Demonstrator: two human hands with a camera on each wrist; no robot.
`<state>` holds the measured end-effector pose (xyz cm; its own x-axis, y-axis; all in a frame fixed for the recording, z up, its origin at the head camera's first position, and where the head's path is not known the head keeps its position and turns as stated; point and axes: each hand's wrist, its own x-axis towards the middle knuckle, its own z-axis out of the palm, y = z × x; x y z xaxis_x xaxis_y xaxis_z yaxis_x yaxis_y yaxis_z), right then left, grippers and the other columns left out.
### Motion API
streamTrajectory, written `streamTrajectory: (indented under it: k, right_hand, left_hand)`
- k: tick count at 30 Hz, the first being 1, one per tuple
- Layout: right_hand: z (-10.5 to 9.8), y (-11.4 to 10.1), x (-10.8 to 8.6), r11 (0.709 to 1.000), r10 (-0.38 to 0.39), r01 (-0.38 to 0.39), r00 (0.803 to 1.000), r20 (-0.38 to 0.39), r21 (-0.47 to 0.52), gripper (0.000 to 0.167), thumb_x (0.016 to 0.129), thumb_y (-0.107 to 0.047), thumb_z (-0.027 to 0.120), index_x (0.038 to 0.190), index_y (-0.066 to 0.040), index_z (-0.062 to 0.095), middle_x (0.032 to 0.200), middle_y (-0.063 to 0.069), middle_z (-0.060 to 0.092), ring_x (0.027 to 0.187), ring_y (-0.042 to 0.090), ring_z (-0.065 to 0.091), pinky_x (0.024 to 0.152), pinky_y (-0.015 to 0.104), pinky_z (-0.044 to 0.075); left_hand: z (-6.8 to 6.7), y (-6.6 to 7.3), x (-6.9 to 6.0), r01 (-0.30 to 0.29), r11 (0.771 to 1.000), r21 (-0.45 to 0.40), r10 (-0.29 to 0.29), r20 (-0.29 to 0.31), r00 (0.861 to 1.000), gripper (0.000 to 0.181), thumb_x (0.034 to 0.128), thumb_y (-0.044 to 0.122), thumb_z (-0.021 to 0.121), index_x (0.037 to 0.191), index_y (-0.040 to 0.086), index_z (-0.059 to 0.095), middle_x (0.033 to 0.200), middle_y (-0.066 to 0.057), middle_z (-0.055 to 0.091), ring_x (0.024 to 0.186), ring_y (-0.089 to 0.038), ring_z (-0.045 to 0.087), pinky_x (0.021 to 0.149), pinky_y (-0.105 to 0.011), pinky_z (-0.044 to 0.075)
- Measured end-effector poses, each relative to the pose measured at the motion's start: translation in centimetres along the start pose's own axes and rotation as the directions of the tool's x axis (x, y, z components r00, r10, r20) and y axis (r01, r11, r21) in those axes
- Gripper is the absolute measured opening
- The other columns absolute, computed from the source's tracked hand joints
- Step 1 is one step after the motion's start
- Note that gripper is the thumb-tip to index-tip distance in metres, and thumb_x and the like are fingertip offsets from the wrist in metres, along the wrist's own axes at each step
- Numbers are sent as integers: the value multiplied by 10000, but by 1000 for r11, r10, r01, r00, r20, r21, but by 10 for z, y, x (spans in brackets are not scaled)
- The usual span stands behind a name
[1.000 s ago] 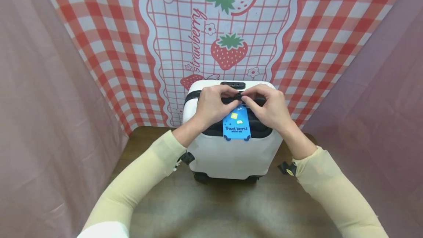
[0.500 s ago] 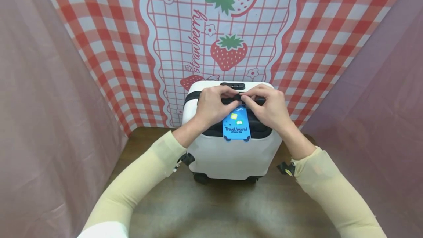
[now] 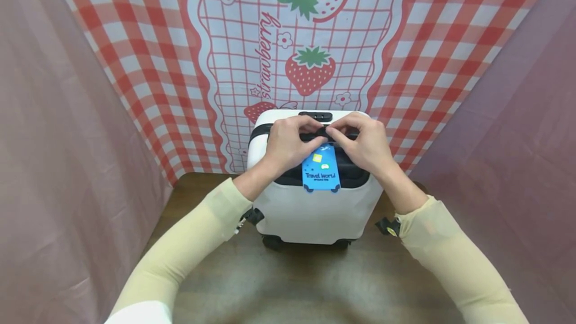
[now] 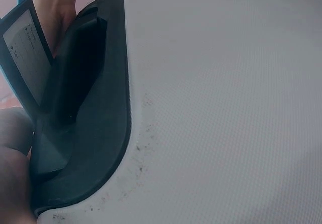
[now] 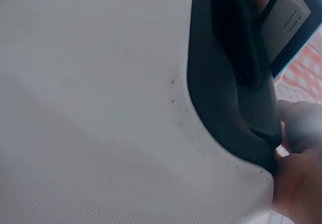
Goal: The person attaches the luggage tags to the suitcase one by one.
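A white suitcase (image 3: 315, 214) stands upright with its black top handle (image 3: 353, 136) facing up. A blue luggage tag (image 3: 321, 169) printed "Travel World" hangs over the handle's front edge. My left hand (image 3: 288, 146) and right hand (image 3: 366, 144) meet above the tag, fingertips nearly touching. Both pinch the tag's dark strap (image 3: 324, 132) at the handle; the fingers hide most of it. In the left wrist view the luggage tag (image 4: 27, 53) shows its card side with writing lines, tilted beside the black handle recess (image 4: 100, 113). The right wrist view shows the same card side of the luggage tag (image 5: 289, 25).
The suitcase stands on a brown wooden table (image 3: 279, 284). Behind it hangs a red-and-white checked strawberry cloth (image 3: 243, 54). Pink curtains (image 3: 67, 164) close in both sides. A black combination lock (image 3: 316, 116) sits on the suitcase top behind the handle.
Both hands keep to the same spot on the strap, with only slight shifts of the right fingertips. The tag hangs as before.
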<state>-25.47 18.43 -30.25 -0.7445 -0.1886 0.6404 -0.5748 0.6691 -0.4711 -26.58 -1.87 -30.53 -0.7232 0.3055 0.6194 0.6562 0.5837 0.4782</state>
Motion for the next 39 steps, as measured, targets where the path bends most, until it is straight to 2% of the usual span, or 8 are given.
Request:
streamTrajectory:
  k: [7,9,12,16,19,21,31,39]
  right_hand:
    - [-2,4,-2,998,-67,67,998,5,13,122,960,-135,791,1030,-44,829,972,102,771,840,215,687,776,170,511]
    - [-6,5,0,999,-44,43,998,34,17,131,975,-120,765,1065,-43,820,1008,113,775,840,218,690,768,156,508]
    - [-12,3,9,998,53,-56,990,130,16,173,1008,-125,709,1142,-69,803,1071,123,781,831,228,675,728,187,502]
    - [-21,-1,23,980,190,-199,933,305,-3,234,1046,-177,652,1228,-122,789,1112,117,783,846,250,628,731,305,496]
    - [-24,-3,31,973,223,-230,885,408,-33,259,1056,-217,644,1258,-135,784,1127,113,776,877,258,610,776,347,502]
    - [-25,-3,34,972,225,-230,864,451,-44,269,1055,-233,651,1268,-134,782,1119,112,769,888,261,600,791,352,501]
    - [-28,2,42,961,221,-276,810,543,21,260,1051,-274,676,1249,-150,789,1104,89,753,924,256,590,833,342,494]
    - [-25,3,48,944,212,-319,773,598,78,233,1068,-279,643,1153,-92,753,1088,115,702,998,259,585,845,331,492]
  left_hand:
    - [0,-2,-1,-27,997,-77,26,-22,999,259,920,264,840,1101,80,824,1045,-67,830,969,-178,805,901,-289,630]
    - [0,-2,0,-24,996,-85,22,-20,1000,246,924,259,836,1098,85,823,1032,-66,824,966,-177,800,907,-292,627]
    - [0,-2,-1,-20,994,-109,19,-3,1000,220,926,235,826,1091,91,815,1014,-65,809,967,-182,788,926,-297,621]
    - [-1,-1,-1,-28,987,-161,31,20,999,196,921,196,804,1086,89,796,1019,-66,785,982,-187,761,960,-274,610]
    - [-1,-1,-1,-35,984,-176,39,22,999,200,914,206,804,1076,91,794,1014,-62,781,978,-181,752,962,-251,603]
    - [-1,-1,-1,-41,983,-178,45,20,999,201,913,221,807,1067,91,798,1007,-60,783,974,-177,752,958,-240,602]
    - [-1,-1,-1,-68,981,-181,74,29,997,164,931,176,800,1061,76,799,1027,-68,763,996,-181,747,968,-218,596]
    - [-2,-1,-3,-73,980,-184,79,27,997,156,936,150,807,1072,72,806,1020,-63,757,992,-172,737,970,-209,592]
